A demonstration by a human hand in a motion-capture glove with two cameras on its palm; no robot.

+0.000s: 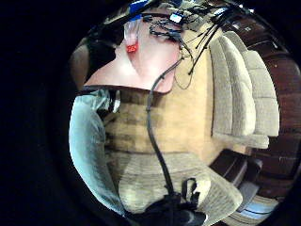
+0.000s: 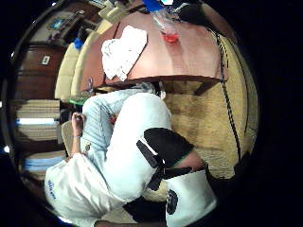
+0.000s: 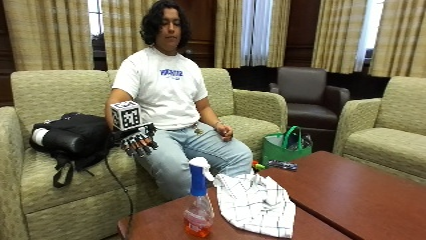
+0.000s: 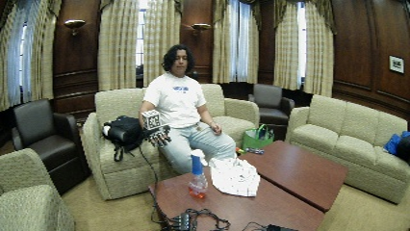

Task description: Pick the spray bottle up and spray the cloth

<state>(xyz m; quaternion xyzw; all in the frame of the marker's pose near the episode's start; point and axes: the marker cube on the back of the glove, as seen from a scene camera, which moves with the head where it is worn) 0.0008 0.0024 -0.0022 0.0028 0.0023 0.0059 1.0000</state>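
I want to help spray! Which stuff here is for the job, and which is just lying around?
For the job:
spray bottle
cloth
gloved right hand, raised by the thigh, holding nothing

Just lying around:
black bag on the sofa
green bag on the floor

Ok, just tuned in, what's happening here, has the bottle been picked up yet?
Not yet. A person sits on the sofa with the gloved right hand held beside their knee, fingers hanging relaxed and holding nothing. The other hand rests on their thigh. The spray bottle stands upright on the wooden table, untouched, with a little orange liquid in the bottom. The checked cloth lies crumpled right beside it on the same table. A black bag sits on the sofa next to the gloved hand.
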